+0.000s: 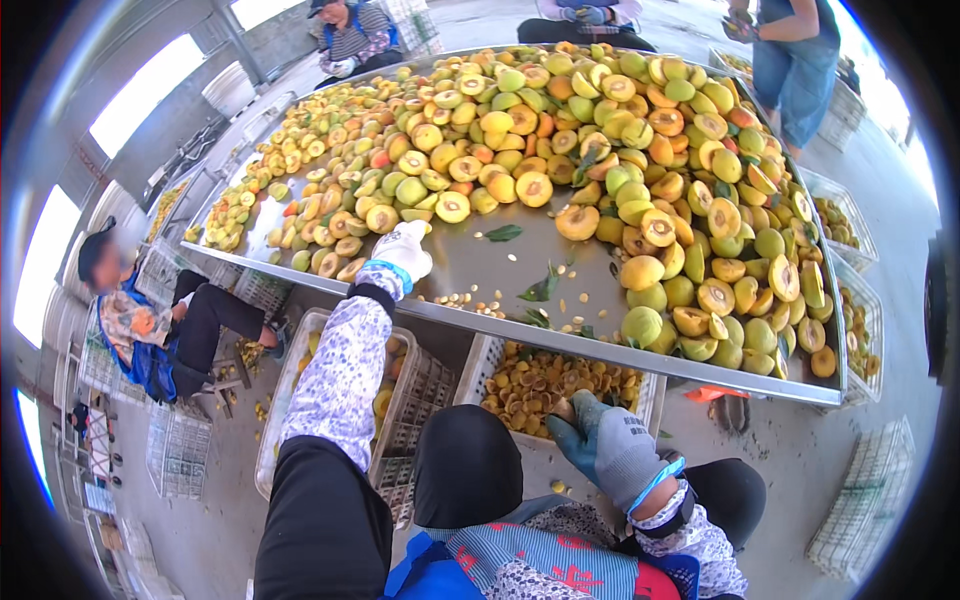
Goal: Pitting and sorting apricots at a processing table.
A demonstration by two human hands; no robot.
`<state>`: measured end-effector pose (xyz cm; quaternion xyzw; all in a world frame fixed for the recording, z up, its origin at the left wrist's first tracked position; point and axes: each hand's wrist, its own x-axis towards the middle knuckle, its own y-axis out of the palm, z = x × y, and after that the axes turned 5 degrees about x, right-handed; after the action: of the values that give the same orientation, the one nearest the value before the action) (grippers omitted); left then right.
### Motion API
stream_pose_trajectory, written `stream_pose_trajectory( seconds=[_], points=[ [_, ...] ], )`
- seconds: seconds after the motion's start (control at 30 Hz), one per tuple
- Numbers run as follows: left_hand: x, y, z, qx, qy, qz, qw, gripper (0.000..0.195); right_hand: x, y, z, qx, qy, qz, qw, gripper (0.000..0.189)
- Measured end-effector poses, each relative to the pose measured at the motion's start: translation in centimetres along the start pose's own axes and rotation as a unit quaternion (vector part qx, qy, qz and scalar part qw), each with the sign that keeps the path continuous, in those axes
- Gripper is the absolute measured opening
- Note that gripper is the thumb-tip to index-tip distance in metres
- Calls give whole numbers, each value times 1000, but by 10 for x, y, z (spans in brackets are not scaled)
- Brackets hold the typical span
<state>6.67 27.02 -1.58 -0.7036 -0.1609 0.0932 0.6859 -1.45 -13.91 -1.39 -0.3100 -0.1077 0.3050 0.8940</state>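
My left hand (403, 253), in a white glove, reaches over the near edge of a metal-topped table (457, 251). Its fingertips are at the edge of a heap of halved yellow-green fruit (534, 189) that look like apricots, many with the stone still inside. I cannot tell whether the fingers grip a piece. My right hand (619, 446), in a grey and dark teal glove, is below the table edge. Between its thumb and fingers is a small brownish object (562, 409), partly hidden. Just beyond that hand, a white crate (471, 379) holds pitted fruit pieces (559, 382).
Pale kernels (480, 300) and green leaves (541, 286) lie on the metal top. Left of my knee stands another white crate (274, 442) with fruit. More crates (862, 499) are at the right. One person (150, 322) sits at the left; others are along the far side.
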Motion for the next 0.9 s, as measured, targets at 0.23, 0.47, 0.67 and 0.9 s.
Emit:
stream_pose_trajectory(
  seconds=[0.23,0.47,0.67,0.9],
  points=[
    [-68,-68,-124,-579,77,100,805,32,5,-21,27,180,-50,-53,981,20],
    [-144,-89,-209,-696,148,30,701,44,13,-22,36,266,-92,-168,945,23],
    [-164,-47,-236,-870,56,45,488,42,26,-16,2,233,-99,-246,936,22],
    [-150,-34,-230,-857,46,-28,512,48,16,-13,7,199,-84,-174,961,26]
  ],
)
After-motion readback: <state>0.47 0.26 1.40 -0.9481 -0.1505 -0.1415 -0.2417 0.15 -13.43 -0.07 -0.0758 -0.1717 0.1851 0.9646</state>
